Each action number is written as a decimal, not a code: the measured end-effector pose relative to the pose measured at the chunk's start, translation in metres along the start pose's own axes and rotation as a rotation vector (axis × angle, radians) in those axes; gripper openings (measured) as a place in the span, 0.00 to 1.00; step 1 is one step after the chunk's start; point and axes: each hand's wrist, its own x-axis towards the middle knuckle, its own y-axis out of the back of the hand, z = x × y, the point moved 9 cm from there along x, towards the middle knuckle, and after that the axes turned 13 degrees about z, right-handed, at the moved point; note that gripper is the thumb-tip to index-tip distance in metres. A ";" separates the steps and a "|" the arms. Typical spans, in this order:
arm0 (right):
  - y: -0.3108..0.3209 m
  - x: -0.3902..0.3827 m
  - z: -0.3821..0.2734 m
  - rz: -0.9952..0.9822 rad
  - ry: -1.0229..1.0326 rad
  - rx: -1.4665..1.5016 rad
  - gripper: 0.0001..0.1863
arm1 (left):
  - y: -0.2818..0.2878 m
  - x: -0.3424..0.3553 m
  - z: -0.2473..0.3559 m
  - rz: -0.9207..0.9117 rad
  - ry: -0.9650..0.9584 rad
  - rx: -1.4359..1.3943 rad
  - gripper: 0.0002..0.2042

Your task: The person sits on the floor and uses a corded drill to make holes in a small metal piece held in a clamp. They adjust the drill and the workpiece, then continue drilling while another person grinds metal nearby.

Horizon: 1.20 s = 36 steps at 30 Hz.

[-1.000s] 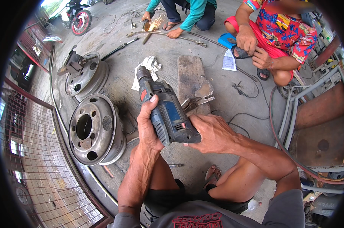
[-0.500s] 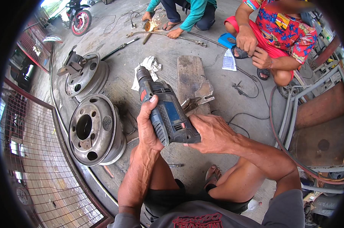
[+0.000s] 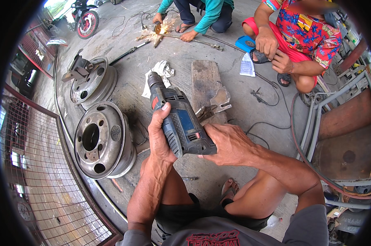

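A blue and black power drill (image 3: 179,121) points away from me, its chuck tilted up toward the far left. My left hand (image 3: 161,143) is wrapped round its left side, thumb on top, and my right hand (image 3: 228,143) grips its rear end. Beyond the chuck, a crumpled white cloth (image 3: 163,69) lies on the floor. Behind the drill are a worn wooden plank (image 3: 204,76) and some metal pieces (image 3: 220,98) on it. To the left lie two steel wheel rims (image 3: 117,151), the farther one carrying a metal block (image 3: 76,67).
A person in teal (image 3: 208,18) works a sparking grinder (image 3: 157,28). Another in a floral shirt (image 3: 325,41) squats at right. A mesh gate (image 3: 42,164) borders the left, pipe framing (image 3: 317,108) the right. Cables (image 3: 275,125) cross the floor; a motorcycle (image 3: 85,22) stands at back left.
The sparks from the other person's grinder have grown and spread wider. My hands and the drill have not visibly moved.
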 end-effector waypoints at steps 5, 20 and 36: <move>0.000 0.000 0.000 -0.004 -0.005 0.005 0.31 | 0.000 0.000 0.000 0.008 -0.005 0.002 0.28; 0.001 0.000 -0.001 -0.006 -0.004 0.001 0.30 | 0.001 0.002 -0.001 0.012 -0.003 -0.003 0.28; 0.003 0.001 -0.004 0.043 0.049 0.017 0.28 | 0.001 0.002 -0.002 0.008 0.010 -0.012 0.28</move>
